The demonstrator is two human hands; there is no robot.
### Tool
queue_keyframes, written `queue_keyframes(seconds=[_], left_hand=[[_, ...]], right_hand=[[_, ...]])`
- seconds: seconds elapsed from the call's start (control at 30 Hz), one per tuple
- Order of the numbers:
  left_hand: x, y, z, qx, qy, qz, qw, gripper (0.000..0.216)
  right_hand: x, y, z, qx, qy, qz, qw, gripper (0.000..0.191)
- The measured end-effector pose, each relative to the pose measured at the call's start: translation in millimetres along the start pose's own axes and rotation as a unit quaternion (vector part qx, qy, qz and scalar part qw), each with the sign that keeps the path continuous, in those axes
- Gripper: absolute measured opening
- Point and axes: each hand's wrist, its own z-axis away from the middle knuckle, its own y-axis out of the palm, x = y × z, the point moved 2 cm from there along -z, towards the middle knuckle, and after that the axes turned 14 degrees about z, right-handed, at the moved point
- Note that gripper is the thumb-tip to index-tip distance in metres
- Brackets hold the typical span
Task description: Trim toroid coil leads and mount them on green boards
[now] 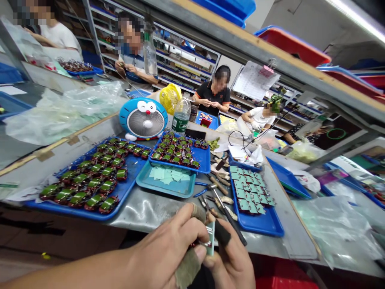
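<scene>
Just past the table's front edge, my two hands meet around one small part. My left hand (176, 235) is closed on a wire-wound coil, mostly hidden by its fingers; pale wire leads stick out to the right. My right hand (236, 255) pinches a thin light-green board (213, 239), upright and edge-on against those leads. Dark and olive wraps cover some fingertips. Beyond the hands, a teal tray (165, 192) holds loose green boards. Coils with green tops fill a blue tray (117, 206) at left; coils with boards on them stand in another blue tray (272, 228) at right.
Pliers (206, 204), a hammer (219, 196) and other hand tools lie between the trays. A blue cartoon-faced fan (144, 120) and a plastic bottle (181, 116) stand behind. Low partitions flank the bench, and a shelf runs overhead. Several people sit across the way.
</scene>
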Motion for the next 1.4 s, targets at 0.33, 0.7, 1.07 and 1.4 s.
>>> queue_keyframes(seconds=[0.33, 0.7, 1.07, 1.4], left_hand=[[15, 6, -10, 0.009, 0.040, -0.074, 0.996, 0.015], [3, 6, -12, -0.060, 0.004, 0.048, 0.997, 0.025], [10, 1, -14, -0.034, -0.172, 0.148, 0.973, 0.027], [19, 13, -13, -0.075, -0.122, 0.168, 0.975, 0.028]], right_hand=[[-8, -6, -2, 0.016, -0.071, 0.056, 0.996, 0.048], [-7, -11, -10, 0.006, -0.106, 0.095, 0.990, 0.051], [3, -6, -5, 0.017, -0.167, 0.100, 0.981, 0.048], [5, -18, -16, 0.045, -0.195, 0.083, 0.976, 0.054]])
